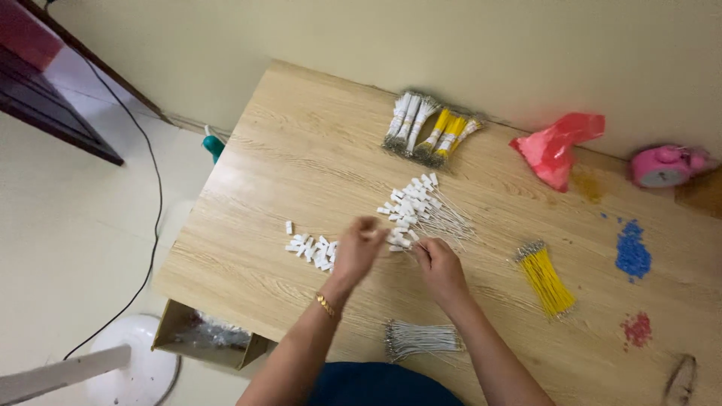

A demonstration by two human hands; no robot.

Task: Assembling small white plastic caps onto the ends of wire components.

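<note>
My left hand (358, 250) hovers over the wooden table (263, 188), fingers pinched together near a scatter of small white plastic connectors (312, 251); it is blurred and whatever it pinches is too small to see. My right hand (439, 265) sits just to the right, fingers closed at the near edge of a pile of thin white wires with white connectors fitted (423, 207). It seems to pinch one of those wires. A gold bracelet (325, 304) is on my left wrist.
Tied bundles of white and yellow wires (429, 131) lie at the far edge. A loose yellow wire bundle (547, 280) and a white wire bundle (421, 338) lie nearer. A red plastic bag (558, 146), pink clock (662, 167), blue (632, 252) and red (638, 329) bits sit right. A cardboard box (207, 338) stands below the table's left edge.
</note>
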